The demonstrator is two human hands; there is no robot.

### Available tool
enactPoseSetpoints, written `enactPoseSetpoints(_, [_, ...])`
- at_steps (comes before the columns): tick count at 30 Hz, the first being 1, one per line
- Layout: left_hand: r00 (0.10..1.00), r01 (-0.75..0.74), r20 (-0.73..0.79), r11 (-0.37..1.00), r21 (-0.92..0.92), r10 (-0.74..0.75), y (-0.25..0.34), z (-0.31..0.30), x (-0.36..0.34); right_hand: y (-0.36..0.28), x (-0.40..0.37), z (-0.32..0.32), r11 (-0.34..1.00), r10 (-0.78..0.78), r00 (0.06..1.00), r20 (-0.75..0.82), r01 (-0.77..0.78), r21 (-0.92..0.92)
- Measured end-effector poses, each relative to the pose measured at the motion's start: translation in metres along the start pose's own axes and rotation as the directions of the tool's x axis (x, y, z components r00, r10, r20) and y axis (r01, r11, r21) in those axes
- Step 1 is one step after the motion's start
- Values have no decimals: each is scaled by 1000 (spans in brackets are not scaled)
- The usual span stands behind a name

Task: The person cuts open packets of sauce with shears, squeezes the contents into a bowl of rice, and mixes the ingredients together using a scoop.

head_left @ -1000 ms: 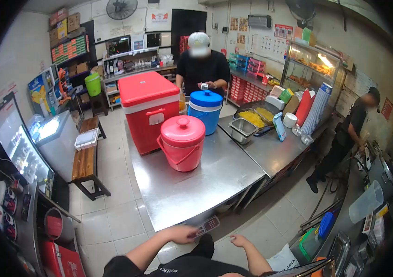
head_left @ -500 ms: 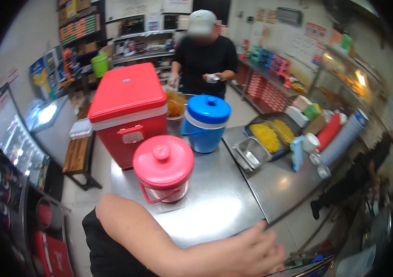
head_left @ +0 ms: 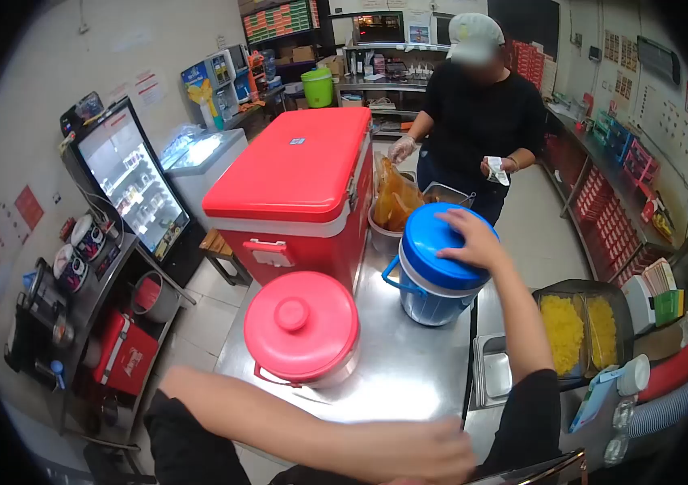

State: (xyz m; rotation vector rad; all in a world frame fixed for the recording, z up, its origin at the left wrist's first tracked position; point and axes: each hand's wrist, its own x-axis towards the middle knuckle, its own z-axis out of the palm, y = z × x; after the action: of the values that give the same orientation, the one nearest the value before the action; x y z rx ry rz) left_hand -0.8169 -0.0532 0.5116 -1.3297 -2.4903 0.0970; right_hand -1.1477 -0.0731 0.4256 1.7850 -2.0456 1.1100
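My right hand [head_left: 475, 241] is on top of the blue lid [head_left: 425, 242] of a round drink jug [head_left: 431, 305], fingers curled over the middle where the knob is hidden. The lid sits on the jug, and its blue handle hangs at the left side. Across the bottom of the view stretches my left forearm, ending in my left hand [head_left: 433, 454], which is smeared by motion near the table's front edge. Closest to that forearm stands a jug with a pink lid [head_left: 303, 356]. Behind the pink-lidded jug is a large red cooler box [head_left: 287, 182].
A co-worker [head_left: 485, 113] stands behind the steel table [head_left: 376, 356], one gloved hand at a bag of orange-brown food [head_left: 396, 202]. To the right are a steel pan [head_left: 496, 368], a black tray of yellow food [head_left: 562, 331] and stacked cups [head_left: 667, 414].
The view has swung right and down. My right arm has come into sight, its hand now on the blue lid. My left hand still blurs low in the view.
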Motion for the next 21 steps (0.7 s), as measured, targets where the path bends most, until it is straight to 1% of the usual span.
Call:
enactPoseSetpoints(2, [989,115,86,993,18,-117,-30,6,-27,35,4,30,982,-9,1000,-6,8,-190])
enactPoseSetpoints(3, [978,173,114,984,38,-176,-43,8,-41,40,6,31,982,-8,1000,-9,6,-186])
enactPoseSetpoints(4, [962,229,138,972,61,-235,-52,9,-53,41,8,30,981,77,997,29,-70,-184])
enactPoseSetpoints(5, [963,223,140,972,68,-231,-65,5,-62,45,16,26,972,158,986,61,-144,-187])
enactPoseSetpoints(6, [922,321,207,945,68,-328,-71,3,-69,44,15,24,971,163,985,59,-149,-187])
enactPoseSetpoints(7, [869,410,269,908,79,-416,-76,3,-77,43,15,21,976,132,988,79,-115,-186])
enactPoseSetpoints(8, [873,404,265,911,79,-410,-81,5,-85,42,16,19,979,100,990,100,-80,-187])
enactPoseSetpoints(10, [837,500,240,866,29,-492,-89,14,-99,34,13,20,979,86,993,82,-69,-193])
enactPoseSetpoints(11, [841,496,232,868,30,-489,-93,18,-104,29,13,21,980,71,995,66,-57,-191])
enactPoseSetpoints(13, [797,585,204,810,-27,-569,-101,26,-111,23,14,21,978,76,995,61,-63,-197])
enactPoseSetpoints(15, [797,588,192,808,-35,-572,-112,40,-120,21,14,26,993,68,997,42,-64,-101])
enactPoseSetpoints(19, [797,598,170,796,-94,-579,-126,55,-122,-10,5,36,991,58,998,13,-56,-119])
enactPoseSetpoints(21, [797,601,153,791,-117,-584,-135,61,-123,-30,-3,42,989,26,999,34,-21,-148])
